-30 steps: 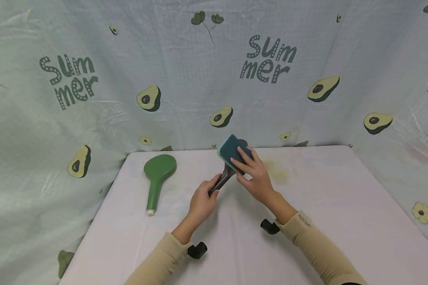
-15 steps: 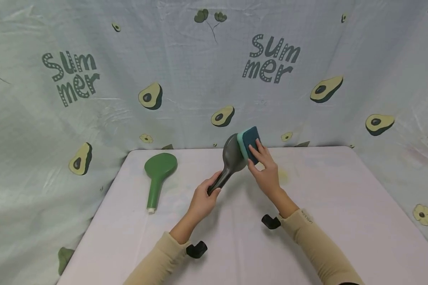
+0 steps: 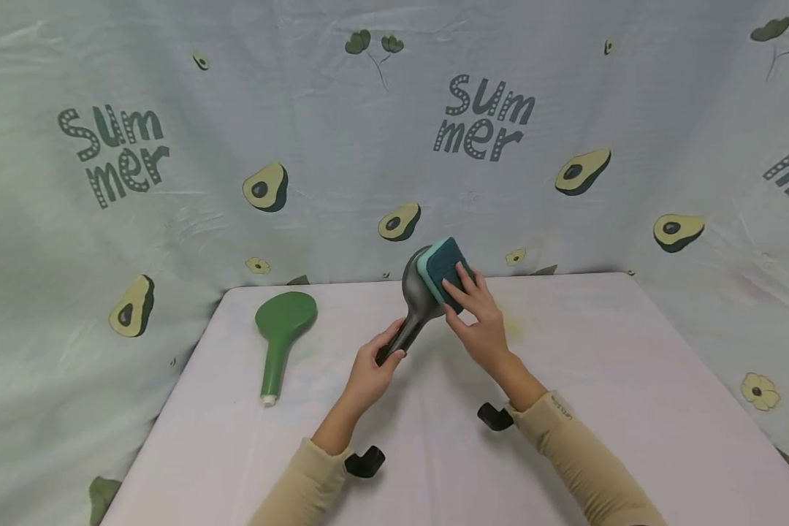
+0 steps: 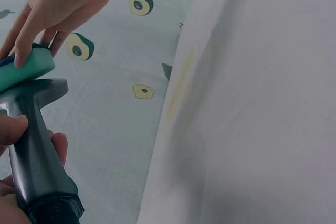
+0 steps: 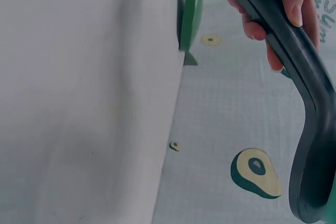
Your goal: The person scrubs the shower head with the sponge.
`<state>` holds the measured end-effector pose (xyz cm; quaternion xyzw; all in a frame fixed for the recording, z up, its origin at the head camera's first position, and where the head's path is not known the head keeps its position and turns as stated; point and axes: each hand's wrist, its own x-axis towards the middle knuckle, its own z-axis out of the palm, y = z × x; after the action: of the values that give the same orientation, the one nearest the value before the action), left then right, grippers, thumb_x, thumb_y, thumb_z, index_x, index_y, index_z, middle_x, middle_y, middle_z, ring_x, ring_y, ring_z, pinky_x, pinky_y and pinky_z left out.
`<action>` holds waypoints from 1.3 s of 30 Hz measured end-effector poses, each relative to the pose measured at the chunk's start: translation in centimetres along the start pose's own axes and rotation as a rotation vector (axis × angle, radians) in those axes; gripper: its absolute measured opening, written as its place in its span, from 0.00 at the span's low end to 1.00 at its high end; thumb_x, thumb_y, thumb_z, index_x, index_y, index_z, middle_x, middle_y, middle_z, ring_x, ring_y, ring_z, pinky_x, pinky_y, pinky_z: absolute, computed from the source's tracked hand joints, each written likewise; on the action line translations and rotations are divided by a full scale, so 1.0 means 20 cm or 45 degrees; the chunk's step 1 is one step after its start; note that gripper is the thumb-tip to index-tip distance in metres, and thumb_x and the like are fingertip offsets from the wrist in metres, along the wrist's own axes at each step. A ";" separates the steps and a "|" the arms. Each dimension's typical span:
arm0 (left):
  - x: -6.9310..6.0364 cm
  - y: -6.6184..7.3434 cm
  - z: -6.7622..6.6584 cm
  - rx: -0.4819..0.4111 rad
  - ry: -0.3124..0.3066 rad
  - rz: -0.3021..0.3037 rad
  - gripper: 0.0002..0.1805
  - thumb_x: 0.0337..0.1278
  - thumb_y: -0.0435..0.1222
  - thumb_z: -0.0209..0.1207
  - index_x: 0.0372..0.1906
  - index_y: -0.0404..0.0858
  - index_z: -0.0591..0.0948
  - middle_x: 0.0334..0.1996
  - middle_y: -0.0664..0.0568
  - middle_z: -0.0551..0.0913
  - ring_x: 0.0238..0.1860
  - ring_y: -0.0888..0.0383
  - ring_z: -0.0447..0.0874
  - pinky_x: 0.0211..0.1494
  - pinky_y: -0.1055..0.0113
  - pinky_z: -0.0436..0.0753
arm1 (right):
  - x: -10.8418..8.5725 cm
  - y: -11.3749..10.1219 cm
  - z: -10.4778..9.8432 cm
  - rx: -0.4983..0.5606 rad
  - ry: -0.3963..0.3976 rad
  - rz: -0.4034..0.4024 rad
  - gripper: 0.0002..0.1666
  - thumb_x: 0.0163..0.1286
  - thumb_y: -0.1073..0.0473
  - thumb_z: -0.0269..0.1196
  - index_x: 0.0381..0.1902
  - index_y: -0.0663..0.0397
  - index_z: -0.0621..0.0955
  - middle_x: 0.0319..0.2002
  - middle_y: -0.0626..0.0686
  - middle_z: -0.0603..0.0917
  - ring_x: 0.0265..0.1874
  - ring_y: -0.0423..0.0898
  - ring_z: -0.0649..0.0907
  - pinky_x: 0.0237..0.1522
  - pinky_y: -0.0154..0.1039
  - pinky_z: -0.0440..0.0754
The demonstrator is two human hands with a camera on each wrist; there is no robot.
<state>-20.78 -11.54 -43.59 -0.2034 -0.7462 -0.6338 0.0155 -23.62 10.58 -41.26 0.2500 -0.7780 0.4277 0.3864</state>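
My left hand grips the handle of a dark grey shower head, which is raised above the table and tilted up to the right. In my right hand is a sponge, teal with a dark blue side, held between thumb and fingers against the right part of the shower head's round face. That part of the face is hidden behind it. The left wrist view shows the sponge touching the shower head at its top. Apart from both hands, a green shower head lies on the table.
A pale cloth covers the table, with a faint yellow stain near its back edge. Behind and at the sides hangs a sheet printed with avocados and lettering. Each wrist carries a small black camera.
The sponge has slid right from across the shower head's face, baring its left part. Over the last half second it has shifted little against the face. The view has swung slightly right.
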 end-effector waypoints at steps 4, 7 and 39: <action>-0.01 -0.03 0.00 -0.068 -0.020 -0.003 0.29 0.69 0.23 0.59 0.73 0.33 0.73 0.65 0.35 0.77 0.50 0.46 0.82 0.47 0.67 0.79 | 0.00 0.00 0.00 0.007 -0.007 -0.021 0.26 0.60 0.77 0.69 0.58 0.68 0.84 0.69 0.67 0.72 0.73 0.70 0.63 0.65 0.71 0.65; 0.00 -0.04 0.00 -0.110 -0.025 0.002 0.29 0.69 0.24 0.58 0.73 0.34 0.72 0.58 0.35 0.80 0.46 0.49 0.83 0.44 0.69 0.78 | 0.01 0.00 -0.01 0.000 -0.010 -0.053 0.26 0.59 0.77 0.70 0.57 0.68 0.84 0.69 0.67 0.72 0.73 0.70 0.64 0.64 0.70 0.67; -0.01 0.11 -0.28 -0.218 0.321 -0.172 0.23 0.70 0.25 0.56 0.68 0.30 0.77 0.40 0.34 0.87 0.26 0.60 0.84 0.42 0.69 0.79 | 0.09 -0.07 0.16 -0.037 -0.097 -0.022 0.26 0.62 0.76 0.69 0.60 0.65 0.84 0.69 0.66 0.72 0.72 0.71 0.65 0.64 0.67 0.69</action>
<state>-21.18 -16.74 -40.52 -0.0721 -0.6934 -0.7152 0.0488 -25.02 6.99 -40.20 0.2673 -0.7961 0.4031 0.3637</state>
